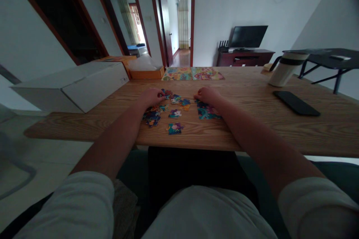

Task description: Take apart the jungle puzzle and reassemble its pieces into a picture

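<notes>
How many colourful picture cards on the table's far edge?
2: the left picture card and the right picture card, side by side along the far edge of the wooden table.

This is a home, with the look of a lived-in apartment. A flat-screen television (248, 36) sits on a dark wood cabinet (244, 58) against the far wall. Open doorways lead to a room with what looks like a bed (137, 49) with blue bedding and to long patterned curtains (183, 20). A wooden worktop (241, 89) stands on a pale tiled floor (42, 149).
</notes>
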A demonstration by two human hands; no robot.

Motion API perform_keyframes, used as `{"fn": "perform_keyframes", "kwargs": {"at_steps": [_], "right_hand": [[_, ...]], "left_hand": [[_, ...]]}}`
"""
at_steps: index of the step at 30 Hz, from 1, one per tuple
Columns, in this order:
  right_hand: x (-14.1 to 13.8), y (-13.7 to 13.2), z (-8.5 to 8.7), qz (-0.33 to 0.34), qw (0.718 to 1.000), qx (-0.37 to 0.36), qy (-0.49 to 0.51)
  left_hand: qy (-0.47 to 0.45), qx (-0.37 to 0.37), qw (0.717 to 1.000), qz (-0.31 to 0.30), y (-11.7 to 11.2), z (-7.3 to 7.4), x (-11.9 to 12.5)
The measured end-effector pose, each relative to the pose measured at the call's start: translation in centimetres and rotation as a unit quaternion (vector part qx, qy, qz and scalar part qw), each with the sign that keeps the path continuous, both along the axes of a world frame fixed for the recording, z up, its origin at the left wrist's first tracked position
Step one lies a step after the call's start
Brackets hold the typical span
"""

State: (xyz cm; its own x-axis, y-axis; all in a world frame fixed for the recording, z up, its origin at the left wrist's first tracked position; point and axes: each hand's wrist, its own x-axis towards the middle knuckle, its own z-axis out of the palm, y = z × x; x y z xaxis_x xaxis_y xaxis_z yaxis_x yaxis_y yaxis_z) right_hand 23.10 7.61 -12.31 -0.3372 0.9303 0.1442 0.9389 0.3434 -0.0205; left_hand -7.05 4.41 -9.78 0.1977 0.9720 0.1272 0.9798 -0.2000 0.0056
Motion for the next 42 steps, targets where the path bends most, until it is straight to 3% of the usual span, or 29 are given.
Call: {"fn": "perform_keyframes", "kwargs": {"at_steps": [6,12,15,20,24,27,30,33,38,42], "right_hand": [[-0.8,-0.2,0.3,-0.014,0.998,0.054,-0.001],[1.5,1.5,-0.4,-0.066,0.978,0.076,0.182],[2.9,2.2,-0.9,-0.063,0.946,0.027,0.318],[3.2,2.1,-0.7,-0.07,0.86,-0.079,0.499],[2.8,1.4,0.2,-0.061,0.807,-0.142,0.569],[2.7,0.9,0.8,-0.051,0.789,-0.167,0.589],[2.6,0.6,1.0,-0.046,0.797,-0.157,0.581],[2.4,0.7,0.9,-0.064,0.826,-0.127,0.545],[2.2,1.6,-0.1,-0.103,0.855,-0.131,0.49],[2.6,2.3,-0.7,-0.131,0.906,-0.098,0.391]], "left_hand": [[0.0,0.02,1.0,0.004,-0.4,0.3,0.2],[-0.016,0.018,1.0,0.007,-0.5,0.3,0.2],[-0.026,0.032,0.999,0.001,-0.4,0.2,0.0],[-0.036,0.035,0.999,0.005,-0.3,0.1,-0.1],[-0.049,0.034,0.998,-0.003,-0.4,0.2,0.0],[-0.051,0.03,0.998,0.004,-0.4,0.2,0.0],[-0.056,0.03,0.998,0.0,-0.4,0.2,0.0],[-0.066,0.014,0.998,-0.015,-0.5,0.4,-0.1],[-0.084,-0.109,0.989,-0.064,-0.7,0.8,-0.2],[-0.087,-0.134,0.983,-0.085,-0.8,1.0,-0.1]]}}
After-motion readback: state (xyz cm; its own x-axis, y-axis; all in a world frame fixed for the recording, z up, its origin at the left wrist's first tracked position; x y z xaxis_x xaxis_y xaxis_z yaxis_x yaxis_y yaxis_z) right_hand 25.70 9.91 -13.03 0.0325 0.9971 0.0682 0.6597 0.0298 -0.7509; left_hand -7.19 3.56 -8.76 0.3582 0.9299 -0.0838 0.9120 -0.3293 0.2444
